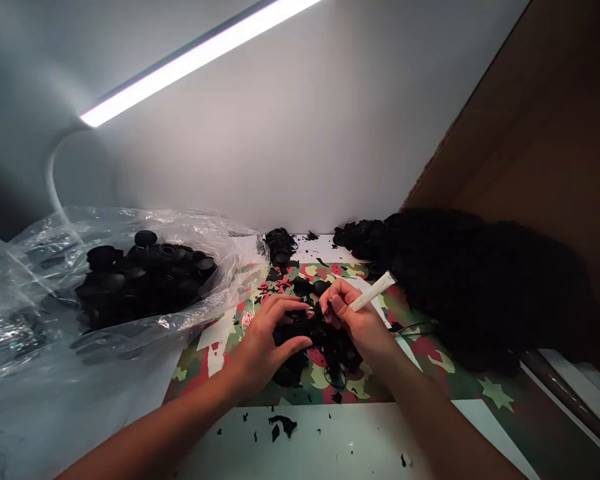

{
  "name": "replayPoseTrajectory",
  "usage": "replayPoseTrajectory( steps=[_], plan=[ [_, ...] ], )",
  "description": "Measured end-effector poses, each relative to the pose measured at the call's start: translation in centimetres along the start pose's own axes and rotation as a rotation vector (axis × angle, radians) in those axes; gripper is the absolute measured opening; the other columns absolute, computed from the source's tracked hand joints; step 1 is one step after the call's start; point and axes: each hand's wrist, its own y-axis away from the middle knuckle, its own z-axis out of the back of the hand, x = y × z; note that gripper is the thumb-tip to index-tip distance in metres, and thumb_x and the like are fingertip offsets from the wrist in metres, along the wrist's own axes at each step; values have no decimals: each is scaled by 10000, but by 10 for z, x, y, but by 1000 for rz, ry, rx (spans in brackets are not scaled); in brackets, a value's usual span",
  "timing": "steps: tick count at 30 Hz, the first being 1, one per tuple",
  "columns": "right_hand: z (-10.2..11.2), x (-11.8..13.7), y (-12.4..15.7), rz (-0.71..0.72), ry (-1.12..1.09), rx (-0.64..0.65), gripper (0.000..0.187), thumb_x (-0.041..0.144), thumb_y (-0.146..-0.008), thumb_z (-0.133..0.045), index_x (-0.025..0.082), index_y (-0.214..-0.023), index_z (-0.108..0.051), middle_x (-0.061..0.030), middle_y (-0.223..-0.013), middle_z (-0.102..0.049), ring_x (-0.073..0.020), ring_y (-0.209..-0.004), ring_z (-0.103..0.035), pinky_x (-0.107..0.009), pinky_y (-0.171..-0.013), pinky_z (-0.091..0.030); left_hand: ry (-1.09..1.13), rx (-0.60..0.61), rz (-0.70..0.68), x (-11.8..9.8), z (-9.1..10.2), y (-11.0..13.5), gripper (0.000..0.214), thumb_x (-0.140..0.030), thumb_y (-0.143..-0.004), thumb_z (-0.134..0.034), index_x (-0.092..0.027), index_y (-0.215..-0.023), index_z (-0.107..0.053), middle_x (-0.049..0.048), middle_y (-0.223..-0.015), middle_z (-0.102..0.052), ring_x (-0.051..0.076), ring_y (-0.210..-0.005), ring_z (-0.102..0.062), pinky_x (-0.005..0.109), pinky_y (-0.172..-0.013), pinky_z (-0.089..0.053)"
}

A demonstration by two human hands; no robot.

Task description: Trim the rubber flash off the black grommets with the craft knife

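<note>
Pale wall (pixel 260 147) rises behind a cluttered desk (pixel 260 463), with a lit lamp (pixel 200 63) slanting overhead and a camouflage sheet (pixel 290 397) spread under the work. Black pieces (pixel 327 340) lie between the two hands, just in front of the right hand (pixel 355 317) on the wearer's side and right beside the left hand (pixel 265 337), so neither is clearly nearer. The right grip is clamped on a tool (pixel 373 293), whose long axis runs from the fingers up and outward to the right, away from the left hand (its working tip is hidden in the fingers). The left grip stands apart, thumb and fingertips spread at the edge of the pieces, though some fingers are partly out of sight. The tool's handle is off-white, straight and slim, blunt at its far end; the pieces are matt black, tangled and ragged, with a thin ring (pixel 335 378) at their near edge. Dark scraps (pixel 286 425) litter the near side; a clear bag (pixel 223 250) of black parts (pixel 145 287) sits left.
</note>
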Motion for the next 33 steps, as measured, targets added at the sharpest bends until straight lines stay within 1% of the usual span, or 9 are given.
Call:
replayPoseTrajectory(
  steps=[5,8,11,14,20,23,26,31,33],
  plan=[
    [-6,-1,3,47,-147,51,350,478,-969,-595,196,-774,-525,4,-764,-529,-131,-655,-422,-281,-627,-327,-122,7,-33,0,-5,-2,331,-146,-982,-515,-283,-1275,-582,72,-1392,-515,224,-1177,-572,372,-935,-522],
    [-10,0,3,57,-295,76,349,469,-960,-615,201,-770,-498,9,-738,-511,-143,-680,-447,-281,-643,-343,-117,52,-38,0,-9,-5,410,-95,-942,-525,-273,-1310,-554,77,-1424,-517,245,-1249,-535,391,-987,-487],
    [-14,3,4,86,-412,130,341,463,-964,-613,207,-777,-486,21,-702,-473,-147,-672,-482,-283,-637,-350,-78,100,-1,-3,-12,-7,414,-104,-895,-613,-264,-1276,-585,59,-1261,-634,250,-1166,-572,396,-993,-463],
    [-15,5,6,123,-410,160,310,444,-984,-589,210,-806,-493,33,-695,-451,-134,-622,-509,-284,-620,-341,-35,69,93,-5,-13,-9,256,-170,-873,-685,-247,-1115,-653,22,-1014,-682,211,-926,-620,330,-816,-492],
    [-8,6,7,89,-154,-16,283,454,-1004,-534,208,-868,-499,36,-755,-436,-89,-545,-369,-267,-546,-252,22,-64,110,-3,-12,-7,203,-182,-810,-713,-195,-966,-583,13,-936,-650,149,-758,-591,269,-687,-474],
    [-9,11,11,-6,107,77,173,390,-989,-554,219,-975,-532,17,-795,-505,-124,-642,-449,-269,-592,-333,-59,-152,70,3,-14,-5,198,-131,-784,-669,-196,-913,-533,3,-918,-601,116,-658,-522,247,-601,-427],
    [-11,12,13,24,335,183,143,176,-910,-608,231,-1031,-554,-4,-930,-613,-161,-820,-562,-283,-709,-420,-52,-201,57,6,-16,-3,258,-84,-738,-645,-204,-907,-492,5,-934,-568,119,-681,-522,250,-620,-434],
    [-8,3,11,308,529,138,257,20,-850,-597,223,-1007,-605,-10,-934,-657,-165,-835,-597,-281,-726,-451,322,63,171,0,-9,-4,433,-238,-792,-747,-223,-1101,-444,19,-951,-571,162,-783,-579,281,-699,-482],
    [-8,0,10,415,532,160,264,27,-853,-626,226,-1026,-621,-13,-918,-653,-163,-811,-588,-272,-691,-448,437,68,213,-2,-4,-6,406,-327,-869,-706,-225,-1165,-448,36,-1007,-563,165,-814,-583,295,-733,-490]
  ],
)
